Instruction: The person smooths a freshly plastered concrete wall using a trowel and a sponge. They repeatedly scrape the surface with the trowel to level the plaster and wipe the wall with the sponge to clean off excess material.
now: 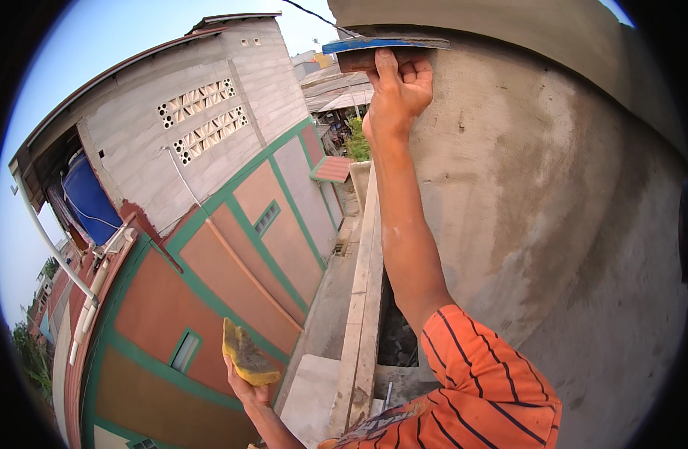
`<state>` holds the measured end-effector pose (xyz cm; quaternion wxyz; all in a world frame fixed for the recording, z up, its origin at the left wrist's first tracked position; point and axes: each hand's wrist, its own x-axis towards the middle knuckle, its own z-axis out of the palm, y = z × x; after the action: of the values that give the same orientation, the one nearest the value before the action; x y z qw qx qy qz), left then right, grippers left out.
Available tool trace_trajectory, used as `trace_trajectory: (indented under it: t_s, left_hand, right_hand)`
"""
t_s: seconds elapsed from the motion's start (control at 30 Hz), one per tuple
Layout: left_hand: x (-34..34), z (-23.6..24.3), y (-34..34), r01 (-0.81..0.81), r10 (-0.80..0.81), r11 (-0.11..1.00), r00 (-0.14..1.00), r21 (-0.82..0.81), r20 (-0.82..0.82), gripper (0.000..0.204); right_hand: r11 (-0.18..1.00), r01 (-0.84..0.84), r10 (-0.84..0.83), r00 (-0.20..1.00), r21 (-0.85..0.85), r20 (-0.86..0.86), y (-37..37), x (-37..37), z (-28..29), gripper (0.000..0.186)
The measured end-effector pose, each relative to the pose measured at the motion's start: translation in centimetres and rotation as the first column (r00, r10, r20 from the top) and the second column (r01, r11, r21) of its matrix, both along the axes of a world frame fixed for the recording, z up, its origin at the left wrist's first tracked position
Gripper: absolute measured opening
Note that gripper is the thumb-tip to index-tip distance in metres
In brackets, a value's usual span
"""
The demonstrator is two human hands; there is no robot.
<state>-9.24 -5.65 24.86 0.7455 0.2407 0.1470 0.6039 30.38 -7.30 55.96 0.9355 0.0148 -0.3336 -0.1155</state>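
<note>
High up at the top of the picture, my right hand [398,90] grips the dark handle of a plastering float [359,46] with a blue edge. The float lies at the top of the plastered wall [494,165], just under the overhang; whether it presses on the surface cannot be told. My right arm is stretched upward, its sleeve orange with dark stripes. Lower left, my left hand [253,391] is closed round a worn yellow sponge [247,353], smeared with grey and held away from the wall. Most of the left fingers are hidden behind the sponge.
A narrow concrete ledge [357,322] runs along the foot of the wall, beside a dark gap [396,333]. Far below lies an alley [330,299]. Across it stands a building [232,247] with green bands and a blue tank [89,198]. A cable [314,13] hangs near the float.
</note>
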Motion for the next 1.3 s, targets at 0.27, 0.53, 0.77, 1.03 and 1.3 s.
trace_trajectory:
  t_s: [0.27,0.53,0.77,1.03,1.3]
  left_hand:
    - [-0.8,-1.1,0.0,-0.012,0.012,1.0,1.0,-0.023,-0.006,0.041]
    - [1.1,0.1,-0.4,-0.006,0.006,0.998,1.0,-0.065,-0.005,0.041]
    - [2.1,-0.9,0.2,0.061,-0.061,0.998,0.998,-0.024,-0.001,0.038]
    - [5.0,0.6,0.5,0.14,-0.132,0.987,0.986,0.078,-0.102,0.04]
    - [12.6,6.1,-0.7,0.213,-0.102,0.942,0.917,0.259,-0.386,0.047]
  right_hand:
    - [0.996,-0.057,0.054,0.998,-0.062,-0.044,-0.7,-0.8,1.1,0.051]
    - [0.998,-0.04,0.036,0.995,-0.048,-0.092,-3.2,0.5,1.5,0.046]
    - [0.995,0.093,-0.096,0.988,-0.024,-0.123,-8.5,4.6,-0.1,0.043]
    - [0.955,0.27,-0.289,0.941,-0.126,-0.175,-16.0,4.9,-7.9,0.039]
    - [0.182,0.194,0.623,0.736,-0.964,0.265,-6.9,-8.5,-22.5,0.051]
